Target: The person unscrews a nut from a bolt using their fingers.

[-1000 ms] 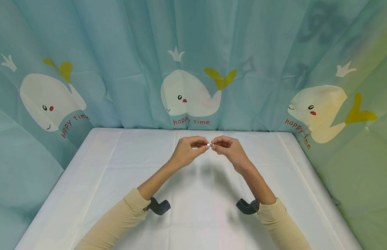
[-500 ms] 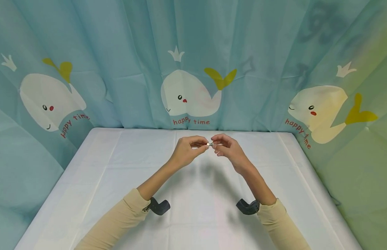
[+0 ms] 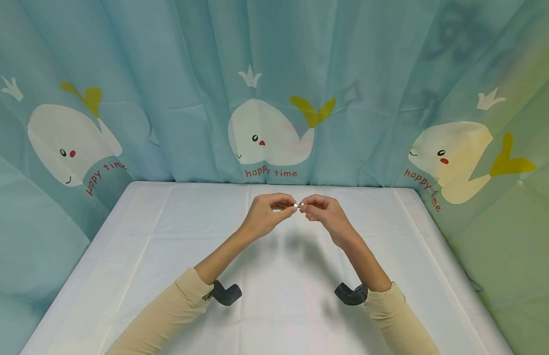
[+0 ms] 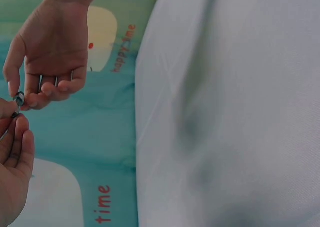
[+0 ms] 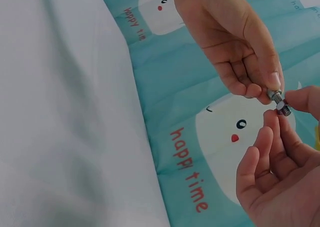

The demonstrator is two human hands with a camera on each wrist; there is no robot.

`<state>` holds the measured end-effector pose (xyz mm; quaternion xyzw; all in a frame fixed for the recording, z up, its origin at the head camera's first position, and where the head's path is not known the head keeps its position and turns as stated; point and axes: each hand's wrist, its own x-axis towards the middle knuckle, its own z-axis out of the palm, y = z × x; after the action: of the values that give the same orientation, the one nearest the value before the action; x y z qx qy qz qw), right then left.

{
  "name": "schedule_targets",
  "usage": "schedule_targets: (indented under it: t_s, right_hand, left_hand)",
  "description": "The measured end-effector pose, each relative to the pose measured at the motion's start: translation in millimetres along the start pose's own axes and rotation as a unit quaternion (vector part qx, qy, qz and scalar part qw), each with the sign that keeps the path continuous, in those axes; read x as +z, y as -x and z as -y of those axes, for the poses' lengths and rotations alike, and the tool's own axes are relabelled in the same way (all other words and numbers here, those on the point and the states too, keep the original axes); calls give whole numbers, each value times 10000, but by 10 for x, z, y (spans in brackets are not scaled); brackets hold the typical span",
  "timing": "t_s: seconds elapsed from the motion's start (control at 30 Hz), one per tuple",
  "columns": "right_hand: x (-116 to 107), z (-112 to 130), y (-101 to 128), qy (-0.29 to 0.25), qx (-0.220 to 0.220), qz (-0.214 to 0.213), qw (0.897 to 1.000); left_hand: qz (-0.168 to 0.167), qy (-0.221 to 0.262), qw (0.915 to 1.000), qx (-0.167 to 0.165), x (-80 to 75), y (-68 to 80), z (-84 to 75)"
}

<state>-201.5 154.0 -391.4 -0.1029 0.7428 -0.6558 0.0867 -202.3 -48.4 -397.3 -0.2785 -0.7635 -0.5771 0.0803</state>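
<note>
A small metal bolt with a nut (image 3: pixel 298 204) is held in the air above the far middle of the white table (image 3: pixel 137 236). My left hand (image 3: pixel 290 207) pinches the bolt end (image 5: pixel 273 93) between thumb and fingers. My right hand (image 3: pixel 305 207) pinches the nut (image 5: pixel 283 107) at the other end, fingertips against the left hand's. In the left wrist view the metal piece (image 4: pixel 19 98) shows at the left edge between the right hand (image 4: pixel 35 94) above and the left hand (image 4: pixel 15 137) below. Most of the piece is hidden by fingertips.
A teal curtain (image 3: pixel 274 74) printed with white whales hangs close behind and round both sides of the table. Dark wrist mounts (image 3: pixel 225 292) (image 3: pixel 351 293) sit at the cuffs of the beige sleeves (image 3: pixel 168 315).
The right hand's fingers have shifted slightly on the nut, lifting a little and settling back. The left hand and both arms have stayed in place.
</note>
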Motion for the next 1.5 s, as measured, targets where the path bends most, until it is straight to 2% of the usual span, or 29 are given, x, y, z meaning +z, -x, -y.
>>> schedule_targets:
  t_s: [0.23,0.43,0.57,0.77,0.9,1.23,1.5]
  right_hand:
    - [-9,-38,5,-26,-406,137,9991]
    - [-13,-52,4,32,-589,230,9980]
    - [-17,-38,1,11,-489,324,9983]
    - [-6,13,-3,11,119,200,9997]
    - [5,26,-3,41,299,165,9994]
    - [-19,4,-11,116,1,44,9999]
    - [-24,-26,0,-29,-309,171,9994]
  left_hand:
    - [7,27,10000,-33,-6,9,4]
    - [-11,70,10000,-7,-10,17,8]
    - [-41,37,10000,-42,-13,20,4]
    - [-57,93,9999,-76,-12,11,2]
    - [-47,109,9999,-42,-8,11,-4]
    - [9,2,10000,-59,-8,2,-9]
    - [4,44,10000,-61,-7,12,2]
